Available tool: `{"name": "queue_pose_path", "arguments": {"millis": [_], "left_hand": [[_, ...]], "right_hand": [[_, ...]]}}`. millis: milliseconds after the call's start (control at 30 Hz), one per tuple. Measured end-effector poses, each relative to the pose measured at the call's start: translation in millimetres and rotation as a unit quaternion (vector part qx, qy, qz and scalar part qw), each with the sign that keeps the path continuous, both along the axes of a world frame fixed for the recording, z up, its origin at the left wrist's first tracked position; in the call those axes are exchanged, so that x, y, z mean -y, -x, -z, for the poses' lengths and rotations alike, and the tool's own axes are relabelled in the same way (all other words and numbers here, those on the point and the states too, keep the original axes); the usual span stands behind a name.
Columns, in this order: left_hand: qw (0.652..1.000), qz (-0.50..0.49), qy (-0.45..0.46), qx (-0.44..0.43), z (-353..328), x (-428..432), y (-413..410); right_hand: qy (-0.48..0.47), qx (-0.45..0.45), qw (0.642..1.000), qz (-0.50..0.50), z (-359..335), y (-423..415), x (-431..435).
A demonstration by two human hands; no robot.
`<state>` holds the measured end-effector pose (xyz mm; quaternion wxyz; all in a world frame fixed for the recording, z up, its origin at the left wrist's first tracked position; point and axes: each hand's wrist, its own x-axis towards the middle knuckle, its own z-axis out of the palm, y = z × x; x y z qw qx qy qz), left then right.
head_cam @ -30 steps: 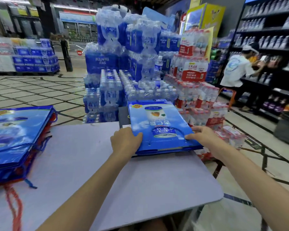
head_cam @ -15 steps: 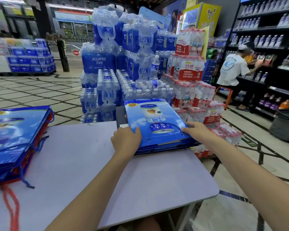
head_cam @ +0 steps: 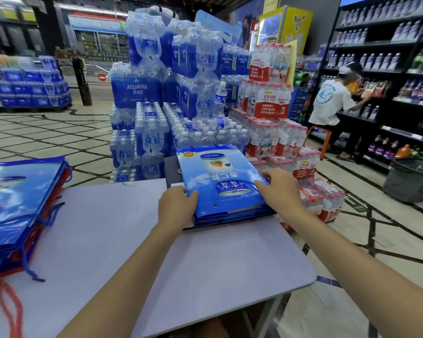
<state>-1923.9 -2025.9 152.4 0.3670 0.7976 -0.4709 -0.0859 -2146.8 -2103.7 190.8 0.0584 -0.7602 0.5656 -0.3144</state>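
Far left: pile of blue bags (head_cam: 17, 203) lying flat at the edge of the surface (head_cam: 205, 264), with a red cord (head_cam: 7, 306) trailing toward the near edge. Past the middle: left hand (head_cam: 177, 207) gripping the near left corner of the stack of blue bags (head_cam: 220, 181), thumb on top, fingers curled down over the side. Stack itself flat on the far right part of the surface, on top of something dark and flat, print facing away. On its right edge: right hand (head_cam: 279, 189), fingers bent and spread over the top bag; gripping or only pressing, hard to tell. Behind the surface: water packs (head_cam: 142, 93) piled high, red-labelled packs (head_cam: 271, 101) just beside them. Further right: person (head_cam: 332, 103) in a white shirt at dark shelves (head_cam: 388, 69), dark bin (head_cam: 410, 179) on the floor nearby.
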Motion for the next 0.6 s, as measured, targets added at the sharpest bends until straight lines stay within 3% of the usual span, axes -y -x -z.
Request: {"name": "queue_pose_path", "arguments": {"millis": [100, 300, 600], "left_hand": [[0.997, 0.043, 0.046, -0.037, -14, -20, -15], [0.994, 0.015, 0.098, 0.05, -49, -82, -82], [0.966, -0.209, 0.067, 0.134, -83, -221, -230]], "right_hand": [[-0.012, 0.021, 0.997, -0.073, -3, -30, -19], [-0.023, 0.056, 0.98, -0.187, -12, -121, -63], [-0.094, 0.126, 0.931, -0.328, -21, -311, -181]]}}
